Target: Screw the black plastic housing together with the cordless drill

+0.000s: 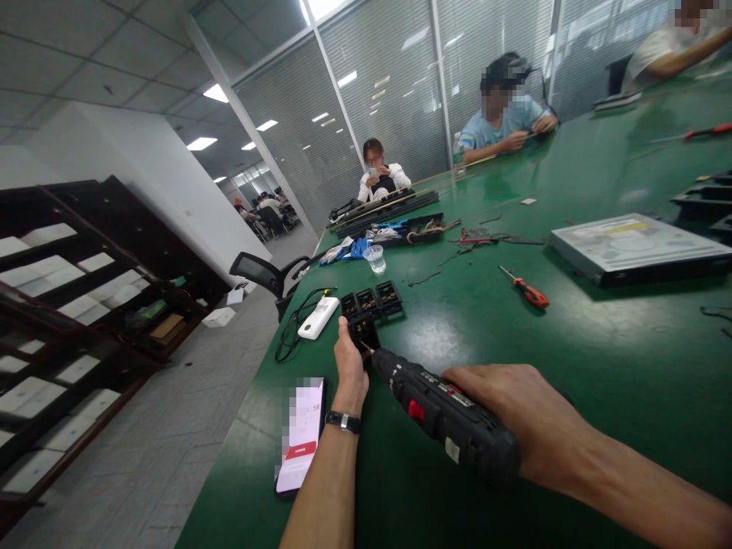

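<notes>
My right hand (515, 400) is wrapped round a black cordless screwdriver (443, 415) with a red switch. Its bit points away to the left, at a small black module (364, 334) with brass-coloured metal parts. That module is gripped in my left hand (350, 362), thumb up along its side; a dark band circles the wrist. Whether the bit touches a screw is too small to tell. Just beyond lie several similar black modules (369, 301) in a row on the green table (435, 343). Part of the held module is hidden by the tool and my fingers.
A phone (303, 438) and a white power bank (319, 318) with a cable lie left. Further off are a plastic cup (375, 259), gloves (360, 248), and a black tray (426, 227). An orange-handled screwdriver (526, 290) and a flat metal device (640, 244) are right. People sit across the table.
</notes>
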### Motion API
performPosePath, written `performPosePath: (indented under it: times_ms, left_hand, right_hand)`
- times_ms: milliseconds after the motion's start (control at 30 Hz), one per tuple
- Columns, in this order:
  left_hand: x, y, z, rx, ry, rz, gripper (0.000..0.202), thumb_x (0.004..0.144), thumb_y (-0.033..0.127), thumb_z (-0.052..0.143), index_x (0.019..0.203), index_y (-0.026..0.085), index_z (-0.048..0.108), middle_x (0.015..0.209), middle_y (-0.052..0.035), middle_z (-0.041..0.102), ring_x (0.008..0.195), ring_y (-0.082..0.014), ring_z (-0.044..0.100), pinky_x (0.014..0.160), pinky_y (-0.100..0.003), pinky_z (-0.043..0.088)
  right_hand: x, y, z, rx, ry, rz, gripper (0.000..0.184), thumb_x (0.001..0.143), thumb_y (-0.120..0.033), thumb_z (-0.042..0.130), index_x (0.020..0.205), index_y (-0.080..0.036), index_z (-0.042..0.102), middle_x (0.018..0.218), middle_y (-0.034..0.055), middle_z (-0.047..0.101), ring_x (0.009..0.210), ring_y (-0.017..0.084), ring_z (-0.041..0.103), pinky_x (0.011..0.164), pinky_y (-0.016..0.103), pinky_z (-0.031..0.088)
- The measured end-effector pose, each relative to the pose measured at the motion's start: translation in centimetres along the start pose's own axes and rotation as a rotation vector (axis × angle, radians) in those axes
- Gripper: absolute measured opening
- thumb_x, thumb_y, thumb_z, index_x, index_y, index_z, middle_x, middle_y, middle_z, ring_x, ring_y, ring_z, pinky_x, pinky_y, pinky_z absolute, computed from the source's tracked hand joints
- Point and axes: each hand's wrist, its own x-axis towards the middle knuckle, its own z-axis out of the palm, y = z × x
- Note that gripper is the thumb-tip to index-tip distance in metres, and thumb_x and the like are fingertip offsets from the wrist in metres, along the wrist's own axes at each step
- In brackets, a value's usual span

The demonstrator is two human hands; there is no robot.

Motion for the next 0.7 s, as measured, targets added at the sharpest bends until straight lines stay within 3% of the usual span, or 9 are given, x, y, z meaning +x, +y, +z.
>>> performPosePath:
  times_ms: [200, 400, 700]
  left_hand:
    - [0.21, -0.17, -0.11, -0.058, -0.013, 0.017, 0.053, 0.086, 0.065, 0.069, 0.104, 0.016, 0.076, 0.087, -0.0046, 0.075, 0.067, -0.0141, 0.068, 0.06, -0.023, 0.049]
    - [0.27, -0.25, -0.1, -0.094, 0.004, 0.029, 0.049, 0.087, 0.064, 0.068, 0.1, 0.016, 0.073, 0.076, 0.0, 0.071, 0.058, -0.0115, 0.063, 0.058, -0.023, 0.05]
    - [-0.03, 0.0, 0.18, -0.109, 0.054, 0.012, 0.048, 0.086, 0.061, 0.07, 0.102, 0.016, 0.074, 0.083, -0.0021, 0.072, 0.063, -0.0125, 0.065, 0.056, -0.022, 0.048]
  right_hand:
    - [-0.03, -0.06, 0.16, 0.035, -0.003, 0.01, 0.021, 0.07, -0.021, 0.067, 0.091, -0.024, 0.064, 0.083, -0.0008, 0.071, 0.071, 0.02, 0.066, 0.061, 0.031, 0.031]
    - [-0.08, -0.14, 0.53, 0.054, -0.012, 0.01, 0.021, 0.07, -0.019, 0.066, 0.091, -0.023, 0.066, 0.083, 0.0006, 0.072, 0.073, 0.021, 0.067, 0.061, 0.03, 0.032]
    - [-0.14, -0.62, 0.32, 0.089, -0.01, 0.041, 0.013, 0.072, -0.02, 0.065, 0.085, -0.024, 0.065, 0.078, -0.0006, 0.071, 0.066, 0.019, 0.064, 0.059, 0.03, 0.031]
